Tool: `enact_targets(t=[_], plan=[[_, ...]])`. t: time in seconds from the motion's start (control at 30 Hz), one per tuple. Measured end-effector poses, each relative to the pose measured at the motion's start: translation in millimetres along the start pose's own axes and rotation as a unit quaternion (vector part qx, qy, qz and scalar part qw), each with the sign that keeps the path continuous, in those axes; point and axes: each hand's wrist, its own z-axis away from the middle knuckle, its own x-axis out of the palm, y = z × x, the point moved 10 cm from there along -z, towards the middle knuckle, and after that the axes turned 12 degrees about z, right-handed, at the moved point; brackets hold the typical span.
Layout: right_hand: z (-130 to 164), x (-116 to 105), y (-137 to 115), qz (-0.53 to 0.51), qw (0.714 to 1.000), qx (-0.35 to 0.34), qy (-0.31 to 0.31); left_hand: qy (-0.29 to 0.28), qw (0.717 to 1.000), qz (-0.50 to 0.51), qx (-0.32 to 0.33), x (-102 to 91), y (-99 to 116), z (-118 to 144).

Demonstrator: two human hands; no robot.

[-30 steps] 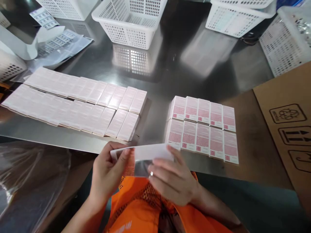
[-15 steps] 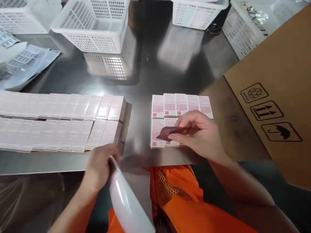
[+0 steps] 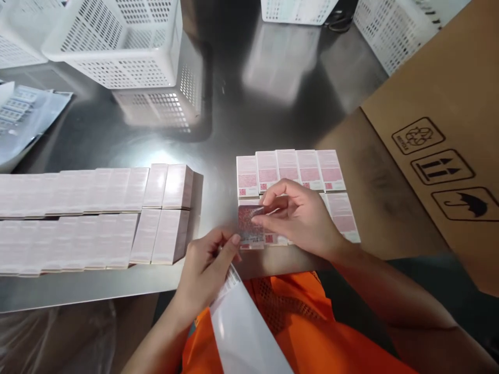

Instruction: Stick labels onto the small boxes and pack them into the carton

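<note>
Head view, right hand: the right hand [image 3: 300, 215] is held over the near left corner of a block of small boxes, with thumb and fingers pinched together on a small red-patterned sticker [image 3: 248, 221].
Head view, sticker: the sticker is held against the top of the nearest left box in that block, just above the table edge.
Head view, left hand: the left hand [image 3: 206, 270] is closed around the top end of a glossy white backing sheet [image 3: 244, 327], which hangs down past the table edge over orange clothing [image 3: 288, 311].
Head view, right block: ten pink-and-white labelled boxes [image 3: 296, 171] are laid flat in two rows, touching one another.
Head view, left block: two long rows of pale unlabelled boxes [image 3: 117, 218] are laid side by side, well apart from the right block.
Head view, table: a shiny steel table [image 3: 218, 130] carries everything.
Head view, surroundings: white perforated baskets [image 3: 117, 47] are set at the far side; a brown cardboard carton [image 3: 440, 130] with printed handling symbols is seen at the right.
</note>
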Motion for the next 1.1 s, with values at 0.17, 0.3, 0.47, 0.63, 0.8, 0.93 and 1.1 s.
enact_targets(t=[0.17, 0.3, 0.47, 0.63, 0.8, 0.93, 1.1], plan=[[3.4, 4.9, 17.5, -0.003, 0.999, 0.032, -0.001, 0.006, 0.999, -0.038, 0.012, 1.0, -4.4, -7.7], [3.0, 3.8, 21.5, -0.008, 0.999, 0.049, 0.004, -0.004, 0.998, -0.060, 0.001, 0.1, -8.0, -12.5], [-1.9, 3.0, 18.4, 0.031, 0.998, 0.050, 0.009, -0.024, 0.997, -0.073, 0.018, 5.3, -4.8, -15.0], [-10.6, -11.2, 16.2, 0.196, 0.978, 0.025, 0.067, -0.025, 0.995, -0.095, 0.014, 12.1, -6.2, -17.9], [-16.6, -13.5, 29.0, 0.235, 0.968, 0.067, 0.056, -0.030, 0.993, -0.112, -0.016, 14.1, -12.1, -21.3], [-20.0, -10.0, 29.2, 0.273, 0.958, 0.072, 0.049, -0.023, 0.991, -0.132, -0.021, 11.8, -14.0, -25.2], [-21.9, -3.7, 24.6, 0.307, 0.949, 0.047, 0.048, -0.027, 0.989, -0.141, -0.022, 12.2, -17.1, -30.3]])
